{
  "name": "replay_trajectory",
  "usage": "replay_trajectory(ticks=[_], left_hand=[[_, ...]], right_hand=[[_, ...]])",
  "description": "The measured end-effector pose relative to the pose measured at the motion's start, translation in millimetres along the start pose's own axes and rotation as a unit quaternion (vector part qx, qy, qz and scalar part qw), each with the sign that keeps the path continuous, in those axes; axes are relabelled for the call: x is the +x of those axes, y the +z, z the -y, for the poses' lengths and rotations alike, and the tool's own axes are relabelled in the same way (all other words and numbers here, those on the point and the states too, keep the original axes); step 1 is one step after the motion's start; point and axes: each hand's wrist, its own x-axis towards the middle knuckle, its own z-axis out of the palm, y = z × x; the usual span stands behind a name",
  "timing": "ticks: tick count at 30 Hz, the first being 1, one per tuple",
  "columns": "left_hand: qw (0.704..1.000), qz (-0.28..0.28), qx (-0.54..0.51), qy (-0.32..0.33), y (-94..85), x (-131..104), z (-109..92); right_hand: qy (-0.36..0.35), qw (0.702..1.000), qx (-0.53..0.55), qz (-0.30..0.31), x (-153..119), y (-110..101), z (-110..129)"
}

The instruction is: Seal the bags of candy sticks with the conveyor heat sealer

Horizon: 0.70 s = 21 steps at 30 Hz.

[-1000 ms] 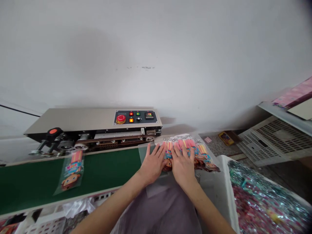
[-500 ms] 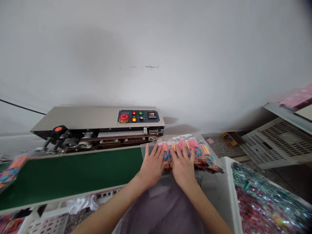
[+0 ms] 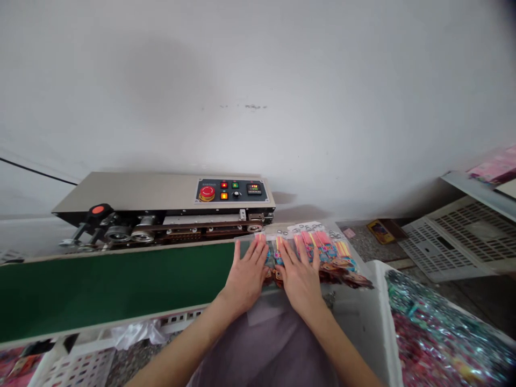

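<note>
My left hand point(image 3: 246, 274) lies flat with fingers stretched on a clear plastic bag at the right end of the green conveyor belt point(image 3: 121, 290). Beside it my right hand point(image 3: 300, 274) rests palm down, fingers spread, over small colourful packets point(image 3: 278, 250) with pink and yellow pieces and metal rings at their tops. More such packets point(image 3: 322, 244) lie overlapped just right of my right hand, brown printed shapes at their lower ends. Behind the belt stands a band sealing machine point(image 3: 161, 196) with a lit control panel point(image 3: 231, 191).
At lower right stands a white foam box point(image 3: 381, 312) full of shiny green and red wrapped pieces. A grey plastic crate point(image 3: 451, 242) lies on its side on the floor near a small box point(image 3: 381, 231). White baskets point(image 3: 80, 371) sit below the belt.
The bagged packets at the belt's far left have gone out of view. Both hands have slid slightly left with the packets under them, still flat.
</note>
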Motion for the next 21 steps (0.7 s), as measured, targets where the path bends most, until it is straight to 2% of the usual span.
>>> replay_trajectory(ticks=[3, 6, 8, 11, 15, 18, 21], left_hand=[[0.999, 0.007, 0.004, -0.047, -18.4, -4.8, 6.5], [0.997, -0.001, 0.008, -0.081, -31.7, 1.0, -0.6], [0.999, 0.0, -0.004, -0.036, -30.2, 9.7, -11.4], [0.999, 0.011, -0.018, 0.034, -14.0, 21.3, -24.6], [1.0, 0.015, -0.006, 0.018, 4.1, 19.4, -22.8], [1.0, 0.017, 0.017, -0.014, -0.1, 6.4, -10.1], [0.998, 0.025, 0.047, -0.043, -13.4, -7.2, 4.5]], right_hand=[[-0.014, 1.0, 0.013, 0.009, 4.8, -2.1, 11.9], [-0.024, 1.0, 0.016, 0.001, 8.1, -9.6, 15.3], [-0.011, 1.0, 0.004, -0.019, 8.3, -15.5, 7.2], [0.039, 0.997, -0.036, -0.051, 6.1, -21.2, -15.7], [0.086, 0.992, -0.089, -0.021, 1.3, -16.4, -35.0], [0.104, 0.99, -0.093, 0.006, 0.1, -5.6, -26.4], [0.114, 0.991, -0.072, 0.007, 4.2, 2.1, -2.7]])
